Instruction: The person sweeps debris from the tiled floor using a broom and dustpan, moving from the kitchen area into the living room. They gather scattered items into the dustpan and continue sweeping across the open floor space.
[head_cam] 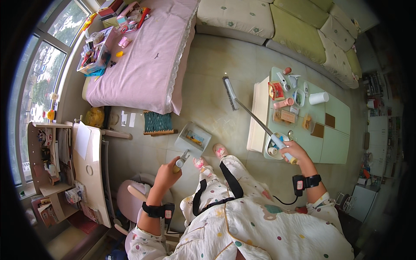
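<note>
My left hand grips the upper end of the handle of a grey dustpan. The dustpan rests on the floor just ahead of my slippers, with a blue and yellow wrapper-like piece lying inside it. In my right hand is the yellow-ended grip of a long broom handle. Its grey broom head, fringed with dark bristles, is farther out over the tiled floor, left of the coffee table. The broom head and the dustpan are apart.
A glass-topped coffee table holding containers and snacks stands at right. Beyond it curves a green and cream sofa. A pink-covered bed is at upper left. Near the dustpan sits a small teal woven stool; a desk and pink chair flank my left.
</note>
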A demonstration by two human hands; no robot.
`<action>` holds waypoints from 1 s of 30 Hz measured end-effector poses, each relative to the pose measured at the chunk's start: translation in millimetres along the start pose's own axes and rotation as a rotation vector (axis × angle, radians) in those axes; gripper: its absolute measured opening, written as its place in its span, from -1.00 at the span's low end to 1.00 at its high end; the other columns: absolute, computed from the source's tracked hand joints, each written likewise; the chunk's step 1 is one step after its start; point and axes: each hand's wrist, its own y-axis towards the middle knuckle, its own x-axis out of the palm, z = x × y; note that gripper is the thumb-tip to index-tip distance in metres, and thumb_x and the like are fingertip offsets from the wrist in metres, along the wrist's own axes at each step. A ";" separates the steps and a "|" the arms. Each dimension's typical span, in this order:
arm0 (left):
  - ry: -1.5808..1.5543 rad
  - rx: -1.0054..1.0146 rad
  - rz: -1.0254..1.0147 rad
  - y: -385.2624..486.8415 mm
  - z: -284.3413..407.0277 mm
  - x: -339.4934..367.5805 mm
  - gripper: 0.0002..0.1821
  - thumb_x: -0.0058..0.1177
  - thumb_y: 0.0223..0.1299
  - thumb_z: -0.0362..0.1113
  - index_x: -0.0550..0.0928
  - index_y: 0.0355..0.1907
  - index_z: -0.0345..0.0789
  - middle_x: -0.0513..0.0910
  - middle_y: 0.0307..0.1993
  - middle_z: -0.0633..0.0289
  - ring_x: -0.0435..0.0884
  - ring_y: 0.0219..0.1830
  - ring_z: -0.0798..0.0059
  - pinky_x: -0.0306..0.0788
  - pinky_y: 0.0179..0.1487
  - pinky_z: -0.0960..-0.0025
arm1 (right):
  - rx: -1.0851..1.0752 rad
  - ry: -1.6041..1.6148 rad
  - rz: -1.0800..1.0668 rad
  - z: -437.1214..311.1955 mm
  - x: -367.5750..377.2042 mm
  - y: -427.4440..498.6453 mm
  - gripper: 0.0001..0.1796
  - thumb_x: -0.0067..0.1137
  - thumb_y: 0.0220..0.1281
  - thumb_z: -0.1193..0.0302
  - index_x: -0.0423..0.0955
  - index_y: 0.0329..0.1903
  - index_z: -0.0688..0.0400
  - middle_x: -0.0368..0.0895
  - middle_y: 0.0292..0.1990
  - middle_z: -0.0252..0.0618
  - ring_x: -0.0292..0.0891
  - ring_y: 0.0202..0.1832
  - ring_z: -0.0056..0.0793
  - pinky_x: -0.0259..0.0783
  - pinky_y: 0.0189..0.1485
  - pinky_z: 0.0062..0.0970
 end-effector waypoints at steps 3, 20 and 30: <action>0.134 0.086 -0.045 16.8 0.6 -1.2 -0.53 -0.01 -0.19 -0.37 0.45 -0.06 -0.22 0.52 -0.50 -0.07 0.51 -0.43 0.02 0.39 -0.31 0.25 | -0.048 -0.206 0.140 19.2 23.1 31.6 -0.80 0.03 -0.17 0.56 0.37 -0.36 0.31 0.40 -0.67 -0.22 0.36 -0.71 -0.46 0.31 -0.70 -0.53; 0.333 0.121 -0.230 68.6 -2.3 -4.2 -0.51 -0.02 -0.17 -0.31 0.41 -0.02 -0.04 0.55 -0.45 0.00 0.51 -0.36 0.04 0.39 -0.27 0.16 | 0.150 -0.177 -0.110 69.7 120.8 1.0 -0.79 0.04 -0.19 0.58 0.38 -0.38 0.40 0.42 -0.65 -0.18 0.40 -0.69 -0.43 0.36 -0.68 -0.46; 0.323 0.150 -0.219 69.2 -8.1 -3.6 -0.49 -0.01 -0.19 -0.32 0.40 -0.02 -0.05 0.55 -0.46 -0.01 0.51 -0.36 0.04 0.39 -0.26 0.17 | 0.038 -0.220 -0.088 44.8 80.0 -68.5 -0.72 0.07 -0.19 0.53 0.39 -0.29 0.32 0.41 -0.65 -0.26 0.37 -0.65 -0.51 0.34 -0.62 -0.47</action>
